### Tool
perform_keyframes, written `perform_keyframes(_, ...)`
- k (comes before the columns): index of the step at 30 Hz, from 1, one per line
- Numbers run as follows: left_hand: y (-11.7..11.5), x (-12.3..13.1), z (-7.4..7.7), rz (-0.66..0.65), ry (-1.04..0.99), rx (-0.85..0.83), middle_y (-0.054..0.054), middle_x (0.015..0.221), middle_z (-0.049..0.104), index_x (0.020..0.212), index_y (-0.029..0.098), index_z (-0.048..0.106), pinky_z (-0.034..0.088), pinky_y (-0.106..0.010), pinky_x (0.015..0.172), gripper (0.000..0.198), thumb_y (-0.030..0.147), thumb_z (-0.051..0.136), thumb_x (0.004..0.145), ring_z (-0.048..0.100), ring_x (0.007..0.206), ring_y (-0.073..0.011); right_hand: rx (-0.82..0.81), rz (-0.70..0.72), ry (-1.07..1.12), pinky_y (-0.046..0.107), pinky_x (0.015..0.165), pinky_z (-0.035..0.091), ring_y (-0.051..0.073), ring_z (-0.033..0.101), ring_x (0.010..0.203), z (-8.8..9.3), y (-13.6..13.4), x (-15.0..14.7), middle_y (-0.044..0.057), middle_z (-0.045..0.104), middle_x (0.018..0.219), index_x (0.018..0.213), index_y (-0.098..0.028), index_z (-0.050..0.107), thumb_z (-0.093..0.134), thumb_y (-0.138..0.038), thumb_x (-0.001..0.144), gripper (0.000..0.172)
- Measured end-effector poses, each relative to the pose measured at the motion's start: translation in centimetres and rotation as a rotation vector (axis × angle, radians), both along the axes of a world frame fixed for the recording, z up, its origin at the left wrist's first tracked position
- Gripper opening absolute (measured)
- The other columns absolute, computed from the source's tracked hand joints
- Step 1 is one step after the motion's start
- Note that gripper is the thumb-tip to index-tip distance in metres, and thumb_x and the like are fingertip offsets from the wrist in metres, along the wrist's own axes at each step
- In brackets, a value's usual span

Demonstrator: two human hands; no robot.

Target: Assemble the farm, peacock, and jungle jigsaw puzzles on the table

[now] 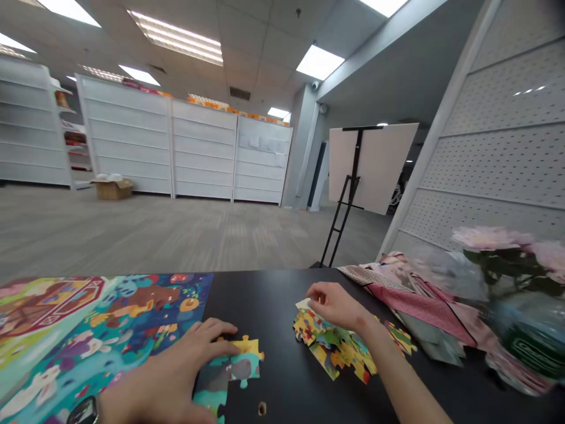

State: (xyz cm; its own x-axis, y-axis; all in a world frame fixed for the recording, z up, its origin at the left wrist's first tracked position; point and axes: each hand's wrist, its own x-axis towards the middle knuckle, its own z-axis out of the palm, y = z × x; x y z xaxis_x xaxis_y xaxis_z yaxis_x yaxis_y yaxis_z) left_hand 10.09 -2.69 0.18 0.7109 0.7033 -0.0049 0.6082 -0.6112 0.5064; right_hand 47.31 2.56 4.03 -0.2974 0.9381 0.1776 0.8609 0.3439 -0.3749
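My left hand (176,368) lies flat on a small joined cluster of puzzle pieces (238,365) on the black table (265,294), fingers stretched over a yellow piece. Just left of it is a large colourful cartoon puzzle picture (88,324). My right hand (335,303) reaches over a loose heap of puzzle pieces (339,347), its fingers curled in a pinch on a pale piece (303,304) at the heap's far edge.
A pink patterned cloth (415,288) lies at the table's right. Pink flowers (494,238) stand in a clear vase (525,335) at far right. One tiny piece (262,407) lies near the front edge. A black easel (348,194) stands beyond the table.
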Motion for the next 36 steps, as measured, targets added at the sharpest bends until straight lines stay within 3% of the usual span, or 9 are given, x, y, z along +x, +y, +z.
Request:
perform_keyframes(7,0.9,-0.7,0.0,0.072,0.019,0.037,-0.008,0.152,0.044,0.139,0.036,0.057,0.034,-0.058,0.116,0.081,0.052,0.087,0.066,0.037,0.140,-0.0432,-0.163,-0.018,-0.082,0.029,0.069,0.044,0.023,0.062,0.083,-2.0,0.0,0.0,0.003,0.068,0.089,0.093,-0.022,0.075,0.086,-0.046,0.058,0.044)
perform_keyframes(13,0.5,-0.5,0.3,0.082,0.013,0.015,-0.009,0.152,0.044,0.142,0.034,0.055,0.034,-0.055,0.116,0.083,0.047,0.087,0.066,0.037,0.139,-0.0415,-0.129,0.019,-0.025,0.032,0.081,0.044,0.024,0.061,0.094,-1.1,-0.1,-0.7,0.004,0.068,0.099,0.095,-0.021,0.069,0.078,-0.029,0.069,0.029)
perform_keyframes(16,0.4,-0.2,0.6,0.051,-0.005,0.026,-0.010,0.146,0.048,0.138,0.029,0.058,0.035,-0.053,0.115,0.079,0.049,0.086,0.068,0.041,0.135,-0.0392,-0.119,0.078,0.035,0.028,0.076,0.045,0.019,0.063,0.086,-0.8,-0.3,-1.7,0.001,0.068,0.090,0.095,-0.022,0.065,0.063,-0.025,0.083,0.013)
perform_keyframes(19,0.4,0.0,0.4,0.016,-0.060,0.043,-0.011,0.136,0.054,0.130,0.024,0.062,0.040,-0.048,0.111,0.074,0.053,0.086,0.065,0.049,0.126,-0.0356,-0.118,0.139,0.076,0.027,0.072,0.047,0.017,0.064,0.079,-1.1,-0.6,-2.8,-0.001,0.069,0.087,0.099,-0.022,0.064,0.056,-0.025,0.090,0.013)
perform_keyframes(26,0.3,0.1,0.2,0.005,-0.090,0.047,-0.009,0.128,0.058,0.118,0.024,0.066,0.041,-0.047,0.106,0.071,0.058,0.087,0.059,0.054,0.116,-0.0339,-0.014,0.190,0.141,0.036,0.094,0.047,0.022,0.064,0.100,-2.0,-1.4,-4.8,0.007,0.067,0.110,0.108,-0.024,0.072,0.057,-0.027,0.092,0.023)
perform_keyframes(32,0.3,0.3,0.4,0.007,-0.087,0.043,-0.008,0.128,0.058,0.117,0.025,0.066,0.041,-0.046,0.106,0.072,0.059,0.088,0.058,0.054,0.116,-0.0335,-0.176,0.215,0.336,0.027,0.069,0.049,0.018,0.065,0.075,-2.3,-2.5,-7.2,0.001,0.071,0.080,0.103,-0.020,0.071,0.059,-0.028,0.090,0.020)
perform_keyframes(36,0.4,0.2,0.2,0.006,-0.084,0.043,-0.008,0.128,0.058,0.119,0.026,0.065,0.040,-0.046,0.107,0.074,0.060,0.088,0.057,0.054,0.117,-0.0333,-0.149,0.277,0.275,0.029,0.080,0.049,0.019,0.067,0.085,-3.4,-2.9,-9.2,0.002,0.074,0.092,0.101,-0.021,0.072,0.063,-0.021,0.087,0.017)
